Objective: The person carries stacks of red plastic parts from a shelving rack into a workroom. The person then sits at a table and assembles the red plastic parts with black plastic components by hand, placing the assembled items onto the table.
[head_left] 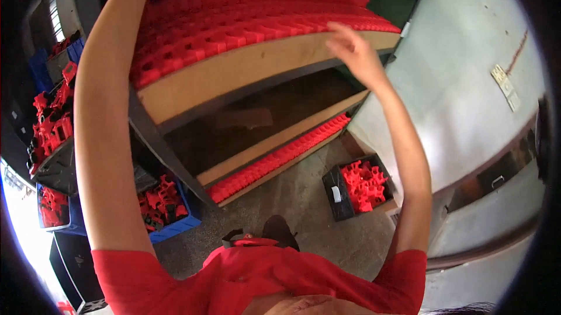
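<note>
Head cam, 1 view: L arm (105, 116) goes up past the top edge, so L hand is out of frame; can't tell what its fingers do. R hand (354, 49) is raised at the R part of the upper shelf's wooden front board (245, 70), nr the edge of the packed red plastic parts (234, 35). R fingers (338, 28) loosely bent, a bit apart, nothing seen b/w them; can't tell if they touch board or parts.

Red parts fill the upper shelf in close rows, up to the top of view. Below: a dark shelf bay (234, 119), then 1 lower row of red parts (280, 157) standing side by side, low nr the floor (234, 221).

On floor, R of the rack: 1 black crate (337, 204) w/ jumbled red parts. At L: 2 blue crates, 1 nearer the rack (190, 216) & 1 farther L (76, 218), both w/ red & dark pcs, plus a red heap (55, 122) above them. Pale wall (456, 81) at R w/ a switch plate (505, 87).
</note>
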The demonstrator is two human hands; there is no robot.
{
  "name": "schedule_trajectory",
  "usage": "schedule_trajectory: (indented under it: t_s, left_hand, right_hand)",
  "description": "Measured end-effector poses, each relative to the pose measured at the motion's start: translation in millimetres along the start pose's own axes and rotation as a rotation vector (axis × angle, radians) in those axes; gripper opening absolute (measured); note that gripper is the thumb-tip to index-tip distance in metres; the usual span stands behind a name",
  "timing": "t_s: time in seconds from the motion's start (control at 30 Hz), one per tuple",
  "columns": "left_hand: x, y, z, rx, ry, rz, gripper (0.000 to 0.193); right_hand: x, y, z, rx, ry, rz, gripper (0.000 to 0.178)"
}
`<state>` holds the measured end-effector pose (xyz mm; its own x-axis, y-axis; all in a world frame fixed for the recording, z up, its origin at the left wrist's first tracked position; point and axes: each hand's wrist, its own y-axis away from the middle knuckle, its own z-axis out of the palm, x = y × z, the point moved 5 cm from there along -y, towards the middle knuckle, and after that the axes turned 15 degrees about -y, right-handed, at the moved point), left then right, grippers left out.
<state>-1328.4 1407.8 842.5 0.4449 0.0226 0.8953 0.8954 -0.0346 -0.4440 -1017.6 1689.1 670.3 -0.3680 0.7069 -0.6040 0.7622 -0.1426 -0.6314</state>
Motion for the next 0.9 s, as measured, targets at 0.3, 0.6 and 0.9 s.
schedule_trajectory:
  t_s: [0.3,0.6,0.9]
  left_hand:
    - [-53,-187,-48,0.234,-0.269,0.232,0.068]
    - [-138,-130,-167,0.438,-0.65,-0.046,0.071]
    - [-156,-155,-82,0.237,-0.29,-0.08,0.075]
  right_hand:
    - [200,-323,-14,0.216,-0.367,0.069,0.11]
    - [305,-438,21,-0.225,-0.722,0.383,0.109]
    - [370,-499,-1,-0.249,-0.834,0.366,0.035]
